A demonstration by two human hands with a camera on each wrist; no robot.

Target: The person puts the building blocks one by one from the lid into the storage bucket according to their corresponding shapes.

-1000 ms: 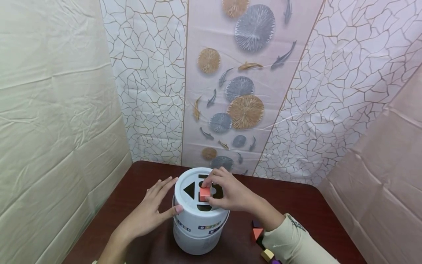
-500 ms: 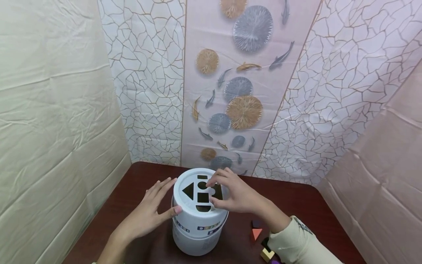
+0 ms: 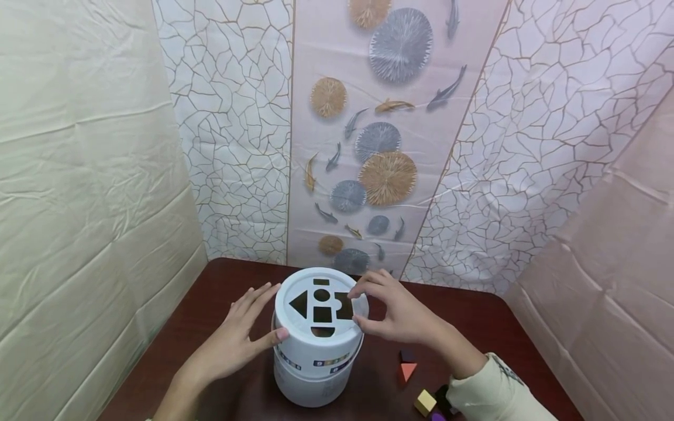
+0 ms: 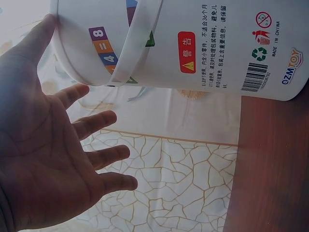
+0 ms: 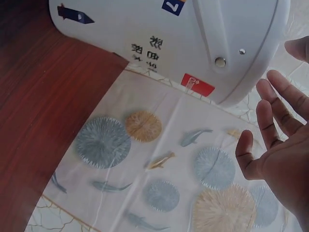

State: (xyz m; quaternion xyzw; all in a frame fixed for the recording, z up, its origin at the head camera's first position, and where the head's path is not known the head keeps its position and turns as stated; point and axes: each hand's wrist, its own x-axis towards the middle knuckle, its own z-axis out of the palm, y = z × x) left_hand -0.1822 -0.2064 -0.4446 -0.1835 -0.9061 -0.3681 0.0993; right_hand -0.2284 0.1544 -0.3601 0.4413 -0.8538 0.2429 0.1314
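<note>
A white toy bucket (image 3: 310, 374) stands upright on the table, its lid (image 3: 295, 286) cut with several shaped holes. My left hand (image 3: 239, 336) rests on the lid's left rim with thumb and fingers spread. In the left wrist view that hand (image 4: 53, 140) has straight fingers, the index and thumb nearest the bucket (image 4: 212, 48). Over the lid's right edge hovers my right hand (image 3: 397, 310), thumb and fingers apart, holding nothing. The right wrist view shows the same hand (image 5: 282, 130) with loosely bent fingers beside the bucket's rim (image 5: 270, 48).
To the right of the bucket lie loose blocks: an orange triangular block (image 3: 406, 372), a dark block (image 3: 407, 355), a yellow block (image 3: 425, 403) and a purple block (image 3: 438, 417). My right sleeve (image 3: 495, 389) partly covers a black block (image 3: 443, 400). A patterned cloth (image 3: 347, 146) hangs behind the table (image 3: 474, 327).
The orange square block pinched in my right hand one second ago is gone from view, and the square hole shows. My right hand has opened and drawn right. My left hand stays on the rim.
</note>
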